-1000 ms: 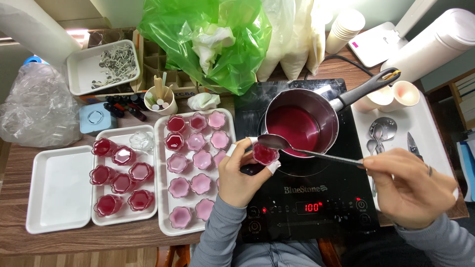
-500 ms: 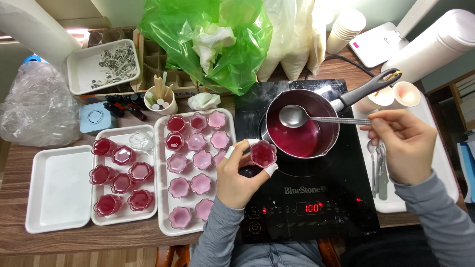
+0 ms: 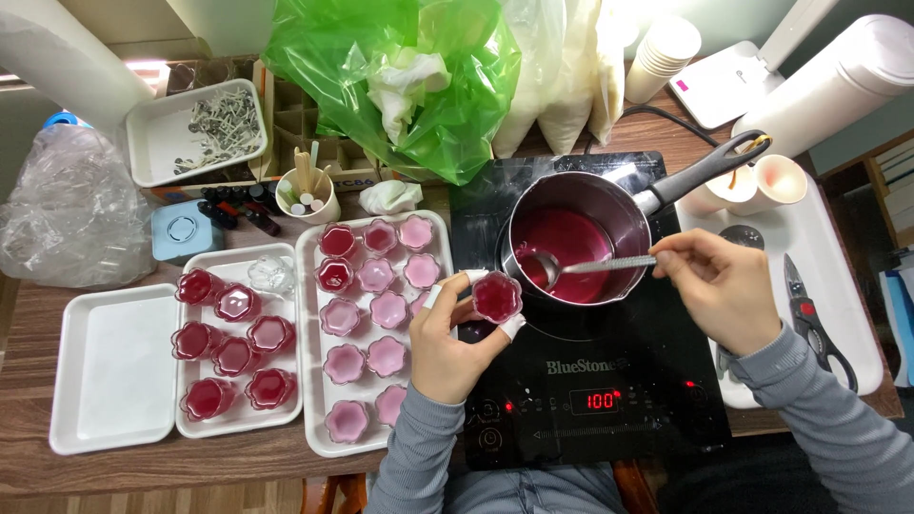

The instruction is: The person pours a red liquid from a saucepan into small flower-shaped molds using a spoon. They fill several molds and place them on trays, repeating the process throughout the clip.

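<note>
Pinching a ladle (image 3: 571,267) dipped in the saucepan (image 3: 571,238), the right hand (image 3: 719,290) scoops while the left hand (image 3: 455,335) grips a nearly full flower-shaped cup (image 3: 497,296) beside that saucepan, many cups on the tray (image 3: 309,381) already filled.

Deep magenta liquid is filling the dark-walled saucepan (image 3: 571,238) and the small flower-shaped cup (image 3: 497,296). The cooktop (image 3: 590,381) is showing glossy black with a red lit display. White trays (image 3: 114,371) are carrying dark red and pale pink cups. A bright green bag (image 3: 428,86) is lying on the brown wood-grain desk (image 3: 38,314). The sleeves (image 3: 809,419) are showing grey ribbing.
</note>
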